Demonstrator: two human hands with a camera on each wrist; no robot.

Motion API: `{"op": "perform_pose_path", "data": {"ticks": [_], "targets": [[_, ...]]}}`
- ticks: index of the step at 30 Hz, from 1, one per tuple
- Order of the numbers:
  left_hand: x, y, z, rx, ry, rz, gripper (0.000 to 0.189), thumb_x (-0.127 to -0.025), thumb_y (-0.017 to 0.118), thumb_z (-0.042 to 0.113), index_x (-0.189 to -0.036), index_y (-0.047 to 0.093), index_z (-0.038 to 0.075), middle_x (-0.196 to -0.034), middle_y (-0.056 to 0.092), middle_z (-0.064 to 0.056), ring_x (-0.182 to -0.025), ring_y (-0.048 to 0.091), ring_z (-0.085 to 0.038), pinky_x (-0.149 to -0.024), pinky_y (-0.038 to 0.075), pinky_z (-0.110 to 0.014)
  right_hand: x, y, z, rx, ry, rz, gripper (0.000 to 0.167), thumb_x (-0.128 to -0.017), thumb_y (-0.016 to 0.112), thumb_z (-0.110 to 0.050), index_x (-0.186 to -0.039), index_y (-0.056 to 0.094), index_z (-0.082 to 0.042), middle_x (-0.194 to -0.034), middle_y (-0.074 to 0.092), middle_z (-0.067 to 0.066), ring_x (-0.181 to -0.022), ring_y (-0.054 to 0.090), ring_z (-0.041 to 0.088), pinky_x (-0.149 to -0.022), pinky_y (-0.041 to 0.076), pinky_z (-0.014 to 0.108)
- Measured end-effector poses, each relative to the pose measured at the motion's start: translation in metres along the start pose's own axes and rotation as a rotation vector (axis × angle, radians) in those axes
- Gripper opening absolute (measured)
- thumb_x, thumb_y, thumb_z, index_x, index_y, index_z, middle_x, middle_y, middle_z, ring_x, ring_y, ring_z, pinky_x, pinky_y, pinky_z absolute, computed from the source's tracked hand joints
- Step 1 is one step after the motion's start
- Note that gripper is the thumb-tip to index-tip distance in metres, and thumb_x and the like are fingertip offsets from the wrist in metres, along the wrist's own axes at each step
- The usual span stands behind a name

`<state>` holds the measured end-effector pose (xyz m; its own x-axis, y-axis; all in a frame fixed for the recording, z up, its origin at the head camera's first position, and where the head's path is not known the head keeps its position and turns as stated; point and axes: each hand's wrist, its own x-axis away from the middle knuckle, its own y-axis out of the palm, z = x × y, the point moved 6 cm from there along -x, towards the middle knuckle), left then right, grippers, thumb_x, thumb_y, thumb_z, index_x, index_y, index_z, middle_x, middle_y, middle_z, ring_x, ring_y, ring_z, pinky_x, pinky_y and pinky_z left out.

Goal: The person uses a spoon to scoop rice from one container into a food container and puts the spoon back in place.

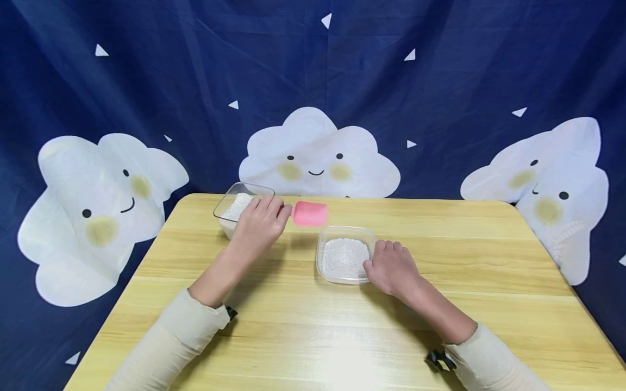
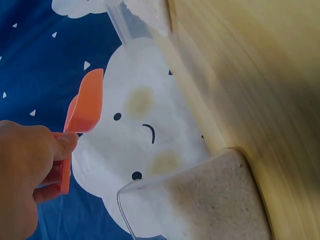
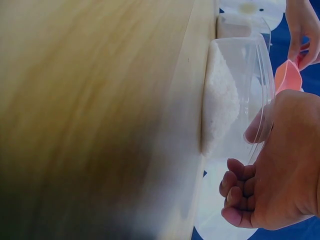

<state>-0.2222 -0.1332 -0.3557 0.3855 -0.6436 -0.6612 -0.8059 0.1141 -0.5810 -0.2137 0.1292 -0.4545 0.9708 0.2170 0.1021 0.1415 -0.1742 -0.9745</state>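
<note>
My left hand (image 1: 261, 220) grips the handle of a pink scoop (image 1: 310, 213), holding it above the table; the part of the scoop's bowl that shows is bare pink. Just left of that hand stands a clear rectangular container (image 1: 221, 209) with white grains (image 1: 238, 206) inside, partly hidden by the hand. Near the middle of the table sits a second clear plastic container (image 1: 347, 281), also holding white grains (image 1: 345, 257). My right hand (image 3: 287, 165) pinches its right rim, the thumb inside and the other fingers curled outside the wall.
A wood-grain table (image 1: 313, 331) carries both containers, with the left one close to the back edge. Behind it hangs a dark blue curtain (image 1: 362, 70) printed with smiling white clouds. Each pale sleeve has a black piece (image 1: 439, 360) at the cuff.
</note>
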Motion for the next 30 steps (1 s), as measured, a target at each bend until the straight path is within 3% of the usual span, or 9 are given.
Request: {"op": "perform_pose_path", "data": {"ticks": [10,19,30], "targets": [[0.005,-0.001,-0.015,0.013,-0.047,-0.024,0.025,-0.102,0.045,0.006,-0.096,0.069,0.003,-0.089,0.06,-0.012,-0.08,0.055,-0.03,-0.065,0.043,-0.036,0.0,0.0,0.001,-0.004,0.008,-0.005,0.041,-0.096,0.041,-0.027,-0.106,0.053,0.01,-0.106,0.059,0.025,-0.104,0.056,0.041,-0.095,0.046,0.056],[0.009,-0.004,-0.028,-0.004,-0.06,0.035,0.019,-0.1,0.051,0.002,-0.096,0.07,0.003,-0.086,0.06,-0.012,-0.079,0.056,-0.031,-0.063,0.041,-0.037,0.0,0.0,0.001,-0.005,0.008,-0.006,0.041,-0.096,0.041,-0.028,-0.108,0.053,0.01,-0.105,0.058,0.025,-0.102,0.056,0.04,-0.095,0.046,0.056],[0.017,-0.009,-0.045,0.021,-0.121,0.038,0.027,-0.105,0.042,0.005,-0.092,0.065,0.001,-0.086,0.059,-0.015,-0.079,0.055,-0.035,-0.061,0.036,-0.039,0.0,0.001,0.001,-0.002,0.007,-0.009,0.045,-0.097,0.041,-0.028,-0.111,0.053,0.012,-0.109,0.059,0.027,-0.104,0.056,0.04,-0.098,0.046,0.057]]}}
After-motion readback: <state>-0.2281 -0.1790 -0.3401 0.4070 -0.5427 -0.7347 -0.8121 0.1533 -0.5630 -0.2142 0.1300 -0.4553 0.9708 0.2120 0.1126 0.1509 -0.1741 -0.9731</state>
